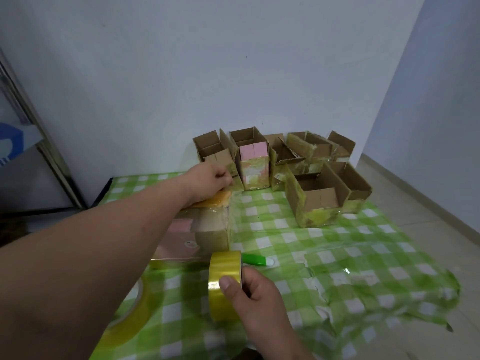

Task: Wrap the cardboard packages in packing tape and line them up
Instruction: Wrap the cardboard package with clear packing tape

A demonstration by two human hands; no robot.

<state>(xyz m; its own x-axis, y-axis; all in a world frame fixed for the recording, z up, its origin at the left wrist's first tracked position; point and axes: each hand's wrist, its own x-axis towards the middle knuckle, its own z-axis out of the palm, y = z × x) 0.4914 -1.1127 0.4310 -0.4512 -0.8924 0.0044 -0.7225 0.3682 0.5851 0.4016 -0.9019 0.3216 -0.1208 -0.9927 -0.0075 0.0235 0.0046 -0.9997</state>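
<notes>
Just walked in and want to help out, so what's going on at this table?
A person is taping a cardboard package on the green checked cloth. The right hand grips a yellow tape roll, while the left hand reaches over the package and pinches something at its far edge, probably the tape end. Open boxes stand bunched by the wall, one holding pink items. A green cutter lies beside the roll, and a second roll lies near the left arm.

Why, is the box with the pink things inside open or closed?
Open: the box has its top flaps standing up, with the pink packs showing.
</notes>
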